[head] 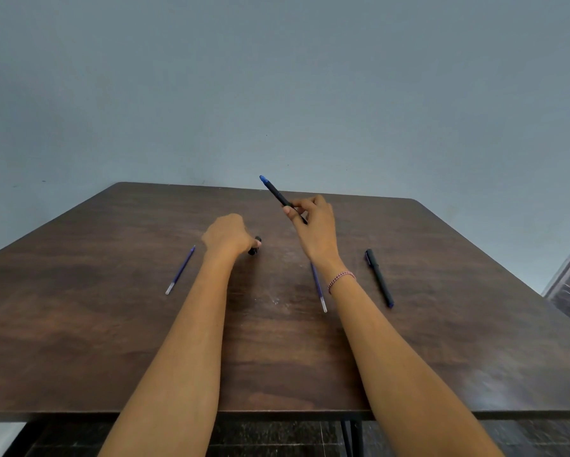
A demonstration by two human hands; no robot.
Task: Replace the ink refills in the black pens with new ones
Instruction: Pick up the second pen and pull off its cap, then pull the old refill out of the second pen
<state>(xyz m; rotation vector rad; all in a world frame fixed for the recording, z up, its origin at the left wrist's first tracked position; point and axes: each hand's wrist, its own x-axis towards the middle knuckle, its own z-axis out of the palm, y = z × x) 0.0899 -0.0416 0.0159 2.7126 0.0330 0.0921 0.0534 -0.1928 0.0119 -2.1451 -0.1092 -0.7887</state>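
Above table [112, 324]: right grip [313, 222] pinches pen barrel [275, 191]; left grip [227, 235] clenches mostly hidden black piece [254, 247].

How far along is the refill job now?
No pen looks finished. In hand: the right hand holds a black pen raised; the left hand grips a short black piece. Left: the left refill and right refill lie on the table; the second pen lies unopened.

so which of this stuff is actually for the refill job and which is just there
For the job:
pen barrel, held in right hand
black piece, held in left hand
left refill
right refill
second black pen
table

Just there:
bracelet
wall
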